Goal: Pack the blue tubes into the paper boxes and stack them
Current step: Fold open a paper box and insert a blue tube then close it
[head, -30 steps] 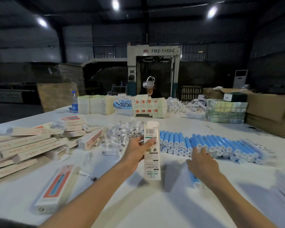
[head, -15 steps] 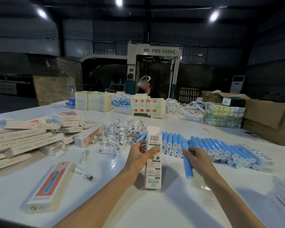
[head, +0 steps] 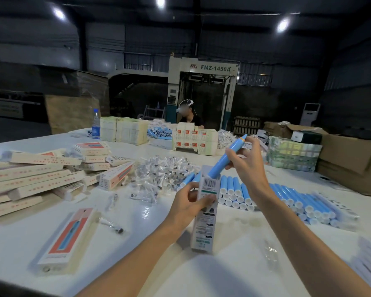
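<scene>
Straight ahead at twelve o'clock, close in front of you, your left hand (head: pixel 189 205) is wrapped round the upper half of the paper box (head: pixel 205 219). The box stands upright, and its foot seems to rest on the white table (head: pixel 159 271). Your right hand (head: pixel 247 166) has its fingers curled round a blue tube (head: pixel 224 160). The tube leans toward one o'clock, and its lower end is at the open mouth of the box; how far in it sits, I cannot tell.

The lean looks like the main risk. If you push down at this angle, the tube's end will likely catch the rim or top flap and crumple the thin card. You would do better to bring the tube in line with the box first. The box is tall on a narrow foot and only one hand steadies it, so a sideways shove could tip it toward the heap of clear-wrapped pieces (head: pixel 163 170) at eleven o'clock. Your right forearm also passes just over the row of blue tubes (head: pixel 287 196) at two o'clock, and a dropped elbow could set them rolling.

Half a second ago your right hand was low beside that row, with the tube pointing down at the table. It has since lifted the tube and swung it across to the box, which your left hand has kept upright.
</scene>
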Demonstrator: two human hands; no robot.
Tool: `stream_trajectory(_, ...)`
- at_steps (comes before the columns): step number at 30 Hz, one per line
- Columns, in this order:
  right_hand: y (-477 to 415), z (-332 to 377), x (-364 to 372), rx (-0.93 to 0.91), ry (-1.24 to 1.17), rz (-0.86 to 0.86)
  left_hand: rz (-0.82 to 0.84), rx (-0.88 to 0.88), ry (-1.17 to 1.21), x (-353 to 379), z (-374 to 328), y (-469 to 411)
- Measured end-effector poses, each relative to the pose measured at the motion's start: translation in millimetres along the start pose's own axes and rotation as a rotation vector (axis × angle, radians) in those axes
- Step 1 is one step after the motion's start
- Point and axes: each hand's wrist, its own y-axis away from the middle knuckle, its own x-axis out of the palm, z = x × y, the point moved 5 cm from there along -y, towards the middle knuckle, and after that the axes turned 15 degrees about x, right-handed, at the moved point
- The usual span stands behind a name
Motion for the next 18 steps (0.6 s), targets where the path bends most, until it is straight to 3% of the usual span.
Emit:
stream_trajectory(5,-15.3,-0.2,5.7,0.068,0.326,0.124,0.041,0.015,-0.057,5.5,1.2,1.6)
stream_trajectory(9,-3.9,-14.2,21.5,0.108,0.451,0.261,0.014,0.03,-0.079,4.8,-2.0,4.9)
stream_trajectory(15,28.8,-46.7,42.2,-0.151,0.61,0.096,-0.014,-0.031,0.025,3.8,0.7,8.5)
stream_trajectory(18,34.9,-56.8,51.6,-0.199,0.545,0.072,-0.022,-0.008,-0.02,-5.1,0.4,7.9)
